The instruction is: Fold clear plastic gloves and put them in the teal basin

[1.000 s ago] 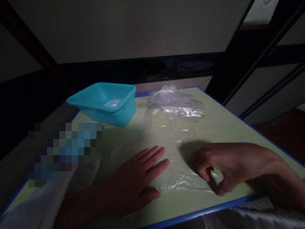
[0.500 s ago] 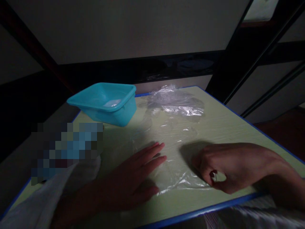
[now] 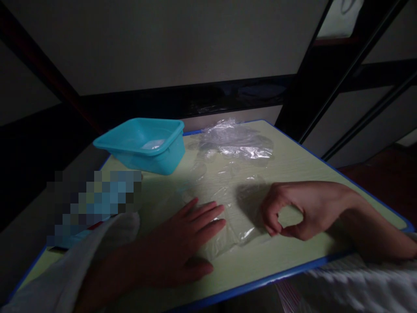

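Observation:
A clear plastic bag point(image 3: 224, 237) lies spread on the pale yellow-green table point(image 3: 247, 269). My left hand point(image 3: 182, 243) rests flat on its left part, palm down with fingers spread. To the right, my right hand point(image 3: 293, 213) pinches the bag's right side, thumb and fingertips together in a ring; the pinched edge is mostly hidden by the fingers. Farther back lies a crumpled heap of clear plastic point(image 3: 237, 139).
A turquoise plastic basket point(image 3: 166, 158) stands at the back left with something whitish inside. A blurred-out bluish object point(image 3: 107, 200) lies at the table's left edge. Dark-framed panels point(image 3: 189, 48) rise behind the table.
My right hand has moved slightly up and left, and the plastic's near edge has shifted with it. My left hand's fingers are more spread. The view has shifted a little.

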The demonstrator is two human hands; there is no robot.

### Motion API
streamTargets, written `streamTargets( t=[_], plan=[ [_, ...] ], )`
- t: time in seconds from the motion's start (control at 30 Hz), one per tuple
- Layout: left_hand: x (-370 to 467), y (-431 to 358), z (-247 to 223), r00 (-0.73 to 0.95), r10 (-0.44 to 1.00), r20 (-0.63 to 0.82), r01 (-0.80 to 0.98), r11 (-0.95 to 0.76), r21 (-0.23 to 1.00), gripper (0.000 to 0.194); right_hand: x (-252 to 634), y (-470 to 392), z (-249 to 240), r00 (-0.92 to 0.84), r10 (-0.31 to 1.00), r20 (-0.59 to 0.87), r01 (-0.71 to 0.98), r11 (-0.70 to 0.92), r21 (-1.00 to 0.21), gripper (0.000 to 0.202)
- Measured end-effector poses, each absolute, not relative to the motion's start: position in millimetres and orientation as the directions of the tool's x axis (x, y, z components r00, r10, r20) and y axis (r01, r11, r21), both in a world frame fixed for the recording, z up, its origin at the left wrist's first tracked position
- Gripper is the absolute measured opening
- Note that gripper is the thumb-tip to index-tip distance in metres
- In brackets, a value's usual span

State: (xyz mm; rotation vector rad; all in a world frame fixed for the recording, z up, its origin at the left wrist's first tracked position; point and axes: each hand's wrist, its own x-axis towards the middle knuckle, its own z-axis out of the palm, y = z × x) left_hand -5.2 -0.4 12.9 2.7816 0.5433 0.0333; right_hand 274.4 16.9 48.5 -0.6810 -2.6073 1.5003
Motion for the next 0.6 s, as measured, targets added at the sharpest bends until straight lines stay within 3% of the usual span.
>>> streamTargets(
  t=[0.13, 0.33, 0.6],
  plan=[
    [-2.6, -2.8, 14.2, 0.950, 0.312, 0.004, 0.299, -0.914, 0.275, 0.062, 274.1, 20.1, 46.5, -0.867, 0.478, -0.144, 0.391, 0.472, -0.790, 0.015],
    [3.6, -7.9, 21.4, 0.982, 0.188, -0.009, 0.183, -0.944, 0.276, 0.057, 265.1, 24.8, 43.8, -0.795, 0.605, 0.037, 0.347, 0.504, -0.791, 0.007],
    [5.0, -12.5, 13.0, 0.970, 0.183, 0.161, 0.151, -0.969, 0.194, 0.040, 251.7, 29.8, 25.6, -0.735, 0.670, 0.109, 0.317, 0.481, -0.817, 0.007]
  ],
)
